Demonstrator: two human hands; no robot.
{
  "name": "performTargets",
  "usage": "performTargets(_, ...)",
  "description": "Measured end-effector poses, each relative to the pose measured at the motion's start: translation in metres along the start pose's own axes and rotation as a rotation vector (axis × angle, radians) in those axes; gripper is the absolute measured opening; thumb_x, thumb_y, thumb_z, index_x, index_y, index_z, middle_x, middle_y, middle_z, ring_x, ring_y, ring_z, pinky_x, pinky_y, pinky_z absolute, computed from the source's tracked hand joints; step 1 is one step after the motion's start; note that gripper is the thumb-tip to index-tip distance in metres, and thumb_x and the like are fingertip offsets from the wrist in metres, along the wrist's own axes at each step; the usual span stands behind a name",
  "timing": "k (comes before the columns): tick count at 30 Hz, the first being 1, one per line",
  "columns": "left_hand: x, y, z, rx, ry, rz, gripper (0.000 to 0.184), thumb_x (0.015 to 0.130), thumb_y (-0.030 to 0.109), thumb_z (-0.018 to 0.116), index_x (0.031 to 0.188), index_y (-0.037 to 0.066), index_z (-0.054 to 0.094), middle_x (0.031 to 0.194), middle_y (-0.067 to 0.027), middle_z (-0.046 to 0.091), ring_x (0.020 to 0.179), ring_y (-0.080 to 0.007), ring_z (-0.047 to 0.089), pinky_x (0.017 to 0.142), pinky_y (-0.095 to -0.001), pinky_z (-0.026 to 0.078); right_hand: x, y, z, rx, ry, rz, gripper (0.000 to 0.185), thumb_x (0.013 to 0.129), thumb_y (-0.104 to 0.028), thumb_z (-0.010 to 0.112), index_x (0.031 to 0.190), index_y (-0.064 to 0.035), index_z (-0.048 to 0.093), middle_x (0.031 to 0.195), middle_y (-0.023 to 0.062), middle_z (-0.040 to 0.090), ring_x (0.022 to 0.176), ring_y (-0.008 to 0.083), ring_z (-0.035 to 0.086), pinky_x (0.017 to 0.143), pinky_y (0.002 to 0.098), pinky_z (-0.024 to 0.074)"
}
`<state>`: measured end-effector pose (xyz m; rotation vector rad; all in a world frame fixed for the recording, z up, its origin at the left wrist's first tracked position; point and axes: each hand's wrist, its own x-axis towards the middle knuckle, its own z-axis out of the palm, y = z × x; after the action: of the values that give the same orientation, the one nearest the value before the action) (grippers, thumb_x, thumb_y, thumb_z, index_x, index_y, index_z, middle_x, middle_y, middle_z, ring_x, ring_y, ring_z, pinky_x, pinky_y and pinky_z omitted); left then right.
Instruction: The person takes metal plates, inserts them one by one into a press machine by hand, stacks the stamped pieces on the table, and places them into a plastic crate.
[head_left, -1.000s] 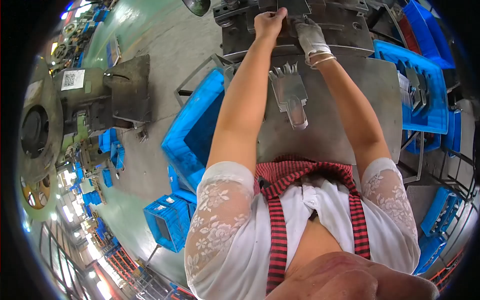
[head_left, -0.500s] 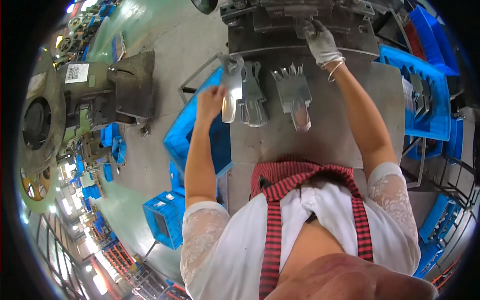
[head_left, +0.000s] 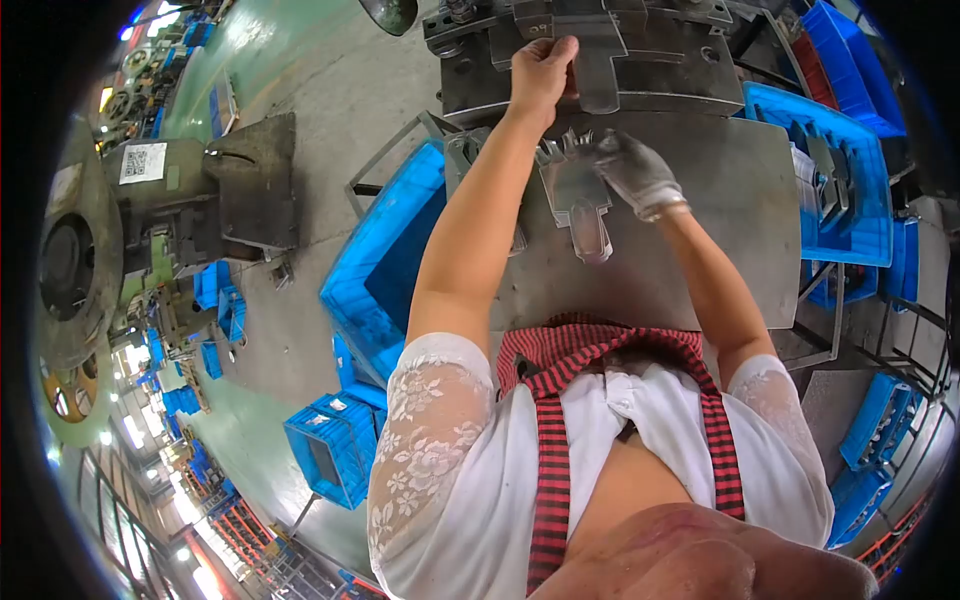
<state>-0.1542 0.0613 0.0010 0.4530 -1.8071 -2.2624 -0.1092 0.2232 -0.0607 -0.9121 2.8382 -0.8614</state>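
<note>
At the machine's die block (head_left: 665, 75), my bare left hand (head_left: 541, 75) has its thumb and fingers pressed together beside a flat metal plate (head_left: 598, 75) that lies on the block. Whether the fingers pinch the plate's edge is too small to tell. My gloved right hand (head_left: 638, 172) is closed at the upper right edge of the formed metal pieces (head_left: 578, 190) on the metal table (head_left: 710, 250). Its fingertips touch or nearly touch them. More formed pieces (head_left: 462, 152) lie partly hidden behind my left forearm.
A large blue bin (head_left: 385, 265) stands left of the table. Another blue bin (head_left: 850, 185) with metal parts is at the right. A smaller blue crate (head_left: 330, 450) is at the lower left. A machine (head_left: 165, 195) stands at the far left.
My left hand went from the left pieces back up to the die block. My right hand came down from the block to the pieces on the table. A flat plate now shows on the block.
</note>
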Motion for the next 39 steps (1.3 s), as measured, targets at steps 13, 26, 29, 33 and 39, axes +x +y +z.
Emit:
performTargets(13,-0.048,0.011,-0.087,0.044,0.180,-0.052,0.019,0.078,0.022,0.058,0.072,0.005,0.054,0.060,0.0006,0.051,0.046,-0.0075,0.045,0.037,-0.0222,0.035,0.017,0.030,0.083,1.010,-0.149,0.173,0.014,0.083,-0.008,0.044,0.096,-0.0050,0.048,0.083,0.0097,0.055,0.079,0.0203,0.053,0.068,0.0309,0.0446)
performTargets(26,-0.045,0.011,-0.067,-0.024,0.148,0.004,0.019,0.078,0.022,0.058,0.071,0.005,0.053,0.058,0.0009,0.052,0.045,-0.0080,0.048,0.036,-0.0225,0.037,0.030,-0.021,0.008,0.227,-0.080,0.058,0.020,0.080,-0.023,0.044,0.090,-0.0090,0.054,0.084,0.0142,0.058,0.080,0.0328,0.054,0.068,0.0403,0.0426)
performTargets(29,-0.043,0.010,-0.068,-0.059,0.121,-0.023,0.015,0.077,0.021,0.060,0.074,0.008,0.053,0.064,0.0005,0.055,0.051,-0.0081,0.053,0.042,-0.0213,0.042,0.043,-0.036,-0.008,0.308,-0.195,-0.105,0.019,0.077,-0.017,0.043,0.090,-0.0078,0.054,0.083,0.0155,0.058,0.081,0.0331,0.055,0.069,0.0395,0.0436)
performTargets(33,-0.040,0.007,-0.061,-0.159,0.256,-0.020,0.019,0.078,0.023,0.058,0.073,0.006,0.052,0.062,-0.0003,0.054,0.048,-0.0093,0.052,0.036,-0.0234,0.038,0.059,-0.052,-0.016,-0.060,-0.391,0.022,0.026,0.072,-0.013,0.045,0.095,-0.0053,0.055,0.085,0.0155,0.059,0.085,0.0300,0.056,0.072,0.0379,0.0443)
performTargets(39,-0.051,0.002,-0.087,-0.122,0.262,0.071,0.025,0.075,0.028,0.062,0.072,0.007,0.050,0.061,0.0010,0.051,0.047,-0.0077,0.047,0.038,-0.0219,0.036,0.019,-0.042,-0.028,-0.138,-0.315,-0.141,0.040,0.071,-0.028,0.050,0.106,-0.0086,0.051,0.110,0.0146,0.049,0.102,0.0260,0.048,0.084,0.0341,0.0394)
